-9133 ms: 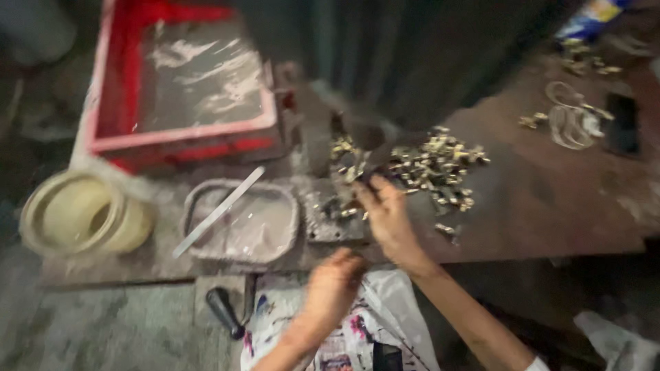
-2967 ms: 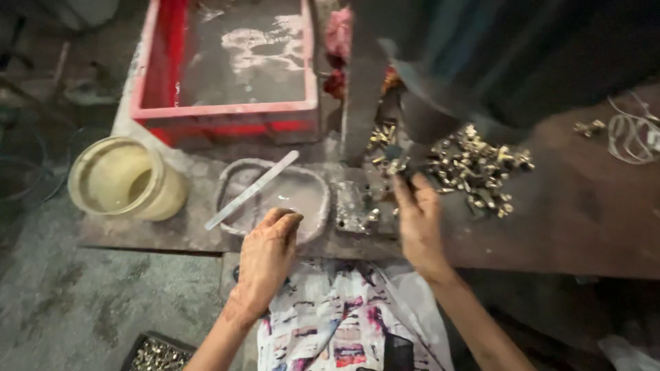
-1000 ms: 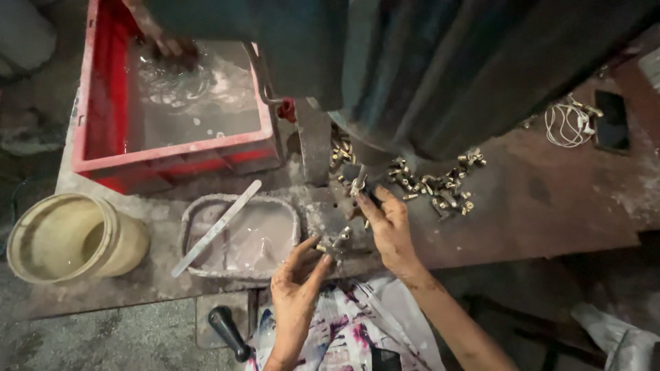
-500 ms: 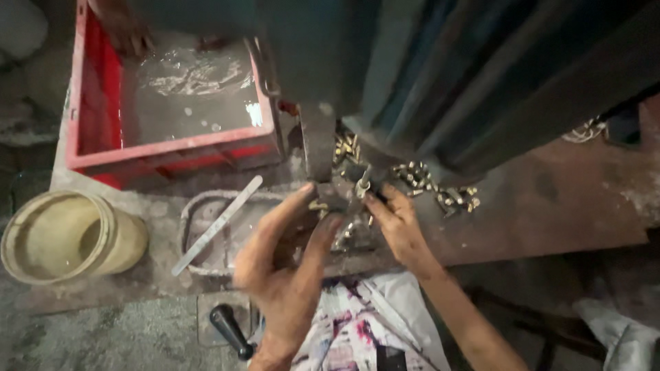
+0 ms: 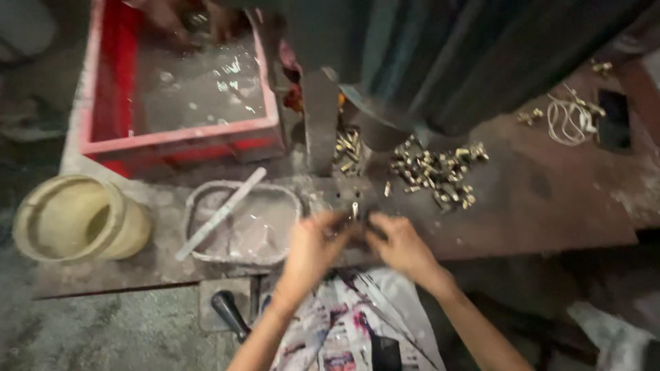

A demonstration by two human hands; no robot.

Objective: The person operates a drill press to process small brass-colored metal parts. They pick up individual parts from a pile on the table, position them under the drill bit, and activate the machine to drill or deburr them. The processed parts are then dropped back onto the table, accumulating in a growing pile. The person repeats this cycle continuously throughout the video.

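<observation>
1. Two hands meet at the front edge of the desk point(image 5: 550, 206) — the left hand point(image 5: 313, 251) and the right hand point(image 5: 402, 247) — with their fingers curled in around a small brass piece point(image 5: 355, 209) that stands upright on a grey metal fixture point(image 5: 347, 196). Motion blur hides the fingertips, so I cannot tell whether either hand has the piece pinched or only touches it.
2. Likely trouble: the piece is small and stands under the dark press head point(image 5: 323, 127), so a slip of the fingers could tip it off the fixture, or leave fingers under the head.
3. Loose brass parts point(image 5: 436, 172) lie in a heap just behind and to the right of the fixture — a careless sweep of the right hand could scatter them across the desk or over its edge.
4. Left of the hands sits a grey tray point(image 5: 275, 203) with a pale flat stick point(image 5: 220, 213) lying across it; a round yellowish tub point(image 5: 75, 220) stands further left, and a red crate point(image 5: 179, 137) lined with plastic is behind them.
5. Another person's hands point(image 5: 182, 17) reach into the far end of the crate.
6. Printed paper point(image 5: 357, 323) covers the lap below, and a black-handled tool point(image 5: 230, 312) lies beside it, clear of the hands.
</observation>
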